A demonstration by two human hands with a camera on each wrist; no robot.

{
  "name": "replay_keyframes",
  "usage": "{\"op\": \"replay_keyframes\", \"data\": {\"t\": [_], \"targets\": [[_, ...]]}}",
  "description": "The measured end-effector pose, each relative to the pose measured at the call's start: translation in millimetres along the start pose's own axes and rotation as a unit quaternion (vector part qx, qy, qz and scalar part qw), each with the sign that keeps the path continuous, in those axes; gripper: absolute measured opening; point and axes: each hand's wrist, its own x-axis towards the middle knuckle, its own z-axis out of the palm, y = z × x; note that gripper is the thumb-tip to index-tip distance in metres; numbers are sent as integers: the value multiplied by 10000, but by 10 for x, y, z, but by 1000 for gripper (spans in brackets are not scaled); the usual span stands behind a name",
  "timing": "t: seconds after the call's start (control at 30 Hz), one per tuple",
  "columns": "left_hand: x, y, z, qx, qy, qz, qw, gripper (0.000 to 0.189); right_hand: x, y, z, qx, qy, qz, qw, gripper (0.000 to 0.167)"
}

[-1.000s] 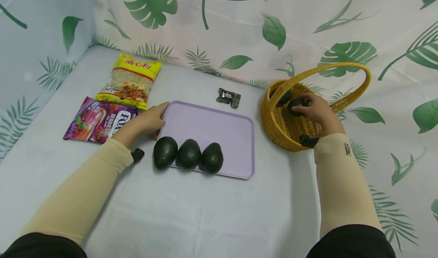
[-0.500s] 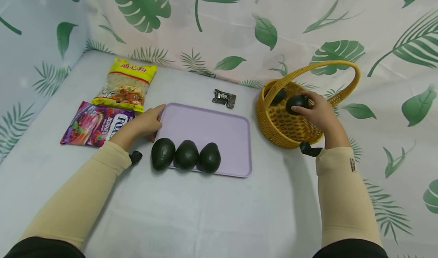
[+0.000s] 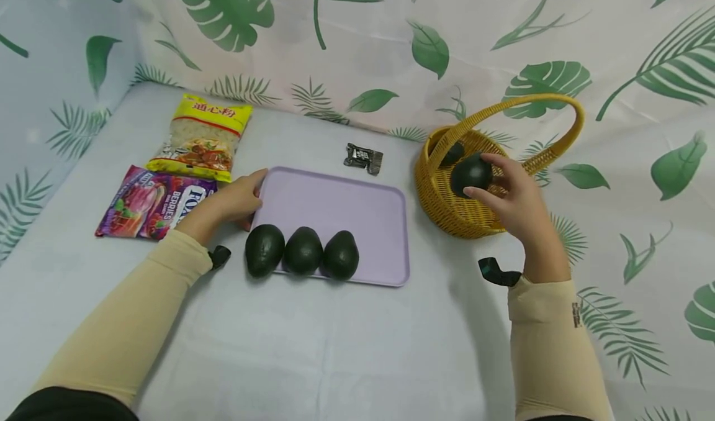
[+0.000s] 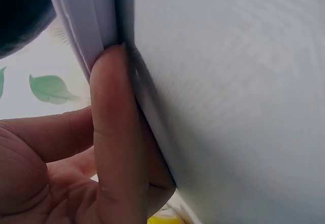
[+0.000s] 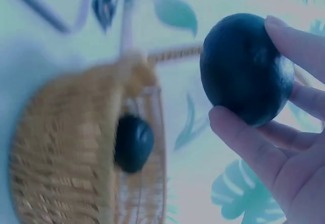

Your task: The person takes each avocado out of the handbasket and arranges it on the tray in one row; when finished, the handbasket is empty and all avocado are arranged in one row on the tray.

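Note:
My right hand (image 3: 516, 200) holds a dark green avocado (image 3: 471, 174) between thumb and fingers, over the yellow wicker basket (image 3: 449, 219). In the right wrist view, the held avocado (image 5: 247, 69) is raised clear of the basket (image 5: 61, 148). A second avocado (image 5: 134, 143) lies inside, partly hidden by the basket wall. My left hand (image 3: 231, 200) grips the left edge of a lilac tray (image 3: 335, 200). The left wrist view has a finger (image 4: 117, 112) right against the tray's rim (image 4: 94, 16). Three avocados (image 3: 302, 251) sit in a row along the tray's near left edge.
A yellow pasta bag (image 3: 202, 136) and a purple packet (image 3: 153, 203) lie left of the tray. Behind the tray is a small black wrapped item (image 3: 363, 158). The basket's tall handle (image 3: 550, 98) arches beside my right hand. Leaf-print cloth covers the walls.
My right hand has lifted the avocado up from the basket's inside and drawn it slightly toward me and left. My left hand stays at the tray's edge. The head view has shifted slightly.

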Motion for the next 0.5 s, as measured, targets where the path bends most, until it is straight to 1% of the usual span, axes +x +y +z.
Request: {"op": "replay_keyframes", "data": {"t": [0.07, 0.17, 0.2, 0.3, 0.43, 0.5], "targets": [[-3, 4, -3, 6, -6, -7, 10000, 74, -74, -66, 101, 298, 92, -554, 9980, 67], [-5, 3, -8, 40, -24, 16, 10000, 74, -187, -146, 313, 756, 63, -1327, 9883, 70], [-8, 5, -9, 58, -22, 23, 10000, 74, -227, -170, 391, 866, -24, -1486, 9851, 71], [-15, 14, -9, 94, -9, 57, 9999, 74, -358, -228, 624, 1051, -429, -1556, 9813, 68], [-23, 28, 2, 72, -11, 101, 9999, 74, -514, -280, 890, 1080, -1069, -1418, 9782, 65], [-24, 27, 7, 60, -25, 82, 9999, 74, -568, -290, 1003, 1101, -1347, -1417, 9745, 64]]}}
